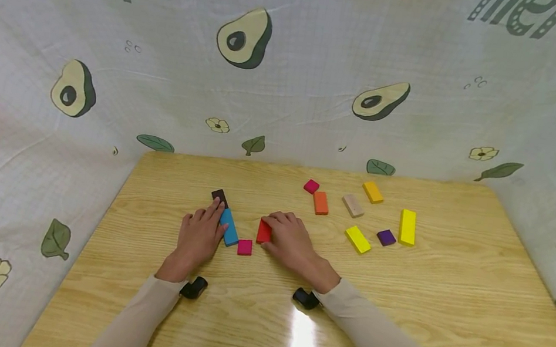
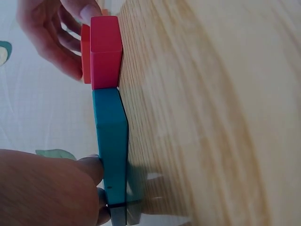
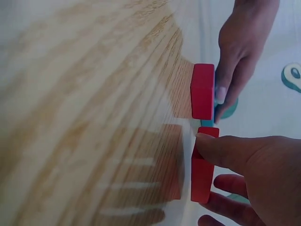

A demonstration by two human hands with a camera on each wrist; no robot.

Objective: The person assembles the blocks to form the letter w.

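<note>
My left hand (image 1: 200, 236) lies over the blue block (image 1: 230, 232) and the black block (image 1: 219, 193), which stand end to end in a slanted line. Its thumb touches the blue one; fingertips rest on the black one. At the blue block's near end sits a small magenta block (image 1: 244, 247). Just right of that, my right hand (image 1: 292, 241) grips a red block (image 3: 202, 179) between thumb and fingers. In the right wrist view, a gap shows between the red block and its reflection, so it appears slightly raised from the table.
Loose blocks lie farther right and back: crimson (image 1: 311, 186), orange (image 1: 320, 203), beige (image 1: 353, 205), amber (image 1: 373, 192), long yellow (image 1: 407, 227), shorter yellow (image 1: 357, 239) and purple (image 1: 386, 237). A patterned cloth (image 1: 301, 82) hangs behind the wooden table (image 1: 450, 316).
</note>
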